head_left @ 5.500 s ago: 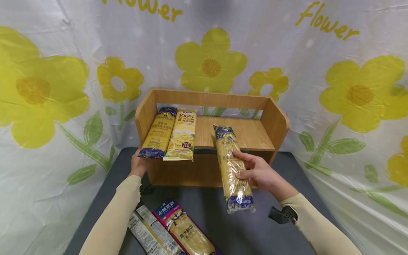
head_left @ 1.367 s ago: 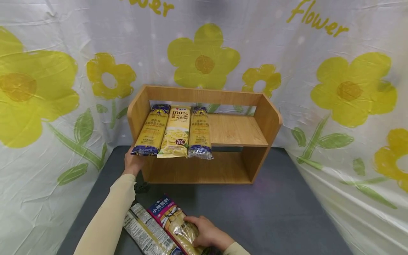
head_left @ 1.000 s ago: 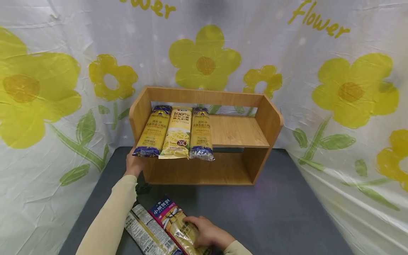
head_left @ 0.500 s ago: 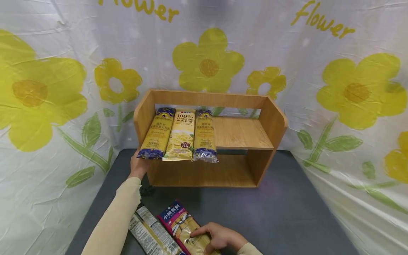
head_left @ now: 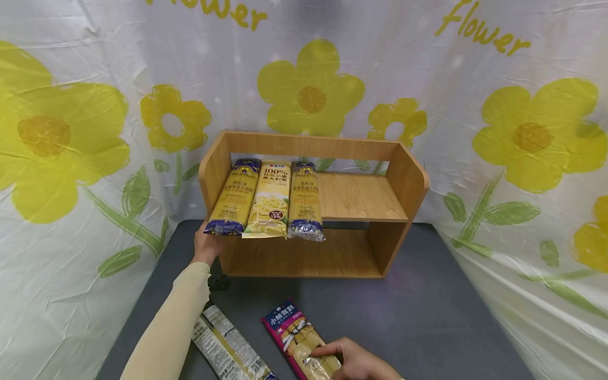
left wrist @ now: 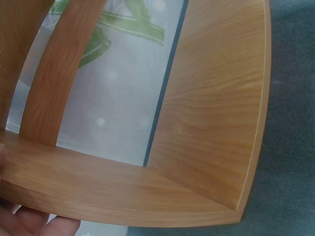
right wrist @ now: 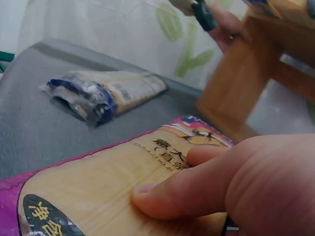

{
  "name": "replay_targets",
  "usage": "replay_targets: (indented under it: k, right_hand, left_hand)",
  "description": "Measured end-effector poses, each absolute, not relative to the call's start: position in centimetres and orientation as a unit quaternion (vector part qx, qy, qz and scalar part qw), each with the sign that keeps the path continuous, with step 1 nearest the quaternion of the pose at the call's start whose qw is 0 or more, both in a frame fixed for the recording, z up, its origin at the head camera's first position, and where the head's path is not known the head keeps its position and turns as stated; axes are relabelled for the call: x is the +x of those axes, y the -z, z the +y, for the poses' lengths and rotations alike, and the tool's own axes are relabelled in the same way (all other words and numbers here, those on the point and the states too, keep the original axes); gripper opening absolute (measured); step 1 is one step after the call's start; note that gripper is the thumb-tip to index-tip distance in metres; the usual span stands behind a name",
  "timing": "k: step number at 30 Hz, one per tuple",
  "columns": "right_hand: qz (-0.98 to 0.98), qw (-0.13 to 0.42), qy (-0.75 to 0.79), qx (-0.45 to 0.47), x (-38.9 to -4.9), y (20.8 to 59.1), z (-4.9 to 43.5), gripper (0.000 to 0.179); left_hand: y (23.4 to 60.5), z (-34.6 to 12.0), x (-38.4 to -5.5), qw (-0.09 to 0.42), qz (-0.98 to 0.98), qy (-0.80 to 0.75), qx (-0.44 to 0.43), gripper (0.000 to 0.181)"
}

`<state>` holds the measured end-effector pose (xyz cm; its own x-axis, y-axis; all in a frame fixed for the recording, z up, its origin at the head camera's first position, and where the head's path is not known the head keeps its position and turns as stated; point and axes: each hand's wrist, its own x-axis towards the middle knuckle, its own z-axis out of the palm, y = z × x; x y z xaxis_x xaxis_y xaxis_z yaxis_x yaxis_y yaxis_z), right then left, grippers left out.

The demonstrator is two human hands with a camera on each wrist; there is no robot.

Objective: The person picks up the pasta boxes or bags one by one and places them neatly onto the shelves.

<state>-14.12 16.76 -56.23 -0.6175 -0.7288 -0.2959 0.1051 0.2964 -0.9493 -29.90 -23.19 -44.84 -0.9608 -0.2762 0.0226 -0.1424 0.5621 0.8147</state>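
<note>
My left hand grips the left side panel of a two-tier wooden shelf; in the left wrist view its fingertips curl under the panel's edge. Low in the head view my right hand holds a purple-and-blue pasta packet. Seen from the right wrist, the thumb lies across the clear front showing long noodles; the other fingers are mostly hidden. Side by side on the upper tier rest a blue-and-gold spaghetti packet, a cream noodle packet and another blue-and-gold spaghetti packet.
Left of the held packet, another packet lies printed-back up on the dark grey tabletop. A small black object is by the shelf's left foot. Behind and beside the table hangs a flower-print curtain.
A third packet, earlier in my right hand, now lies on the upper tier. My right hand has gone to the purple-and-blue packet and shifted it right, apart from its neighbour. Left hand stays put.
</note>
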Motion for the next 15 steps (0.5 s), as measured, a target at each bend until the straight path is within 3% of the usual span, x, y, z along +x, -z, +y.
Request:
replay_targets:
  k: [8, 15]
  right_hand:
    - [0.716, 0.358, 0.590, -0.104, -13.5, 56.3, 20.5, 0.066]
    - [0.723, 0.336, 0.601, -0.064, -12.8, 54.6, 25.1, 0.068]
  left_hand:
    - [44.7, -23.2, -30.0, 0.082, -0.880, 0.454, 0.112, 0.053]
    - [44.3, -23.2, -29.9, 0.077, -0.880, 0.455, 0.109, 0.054]
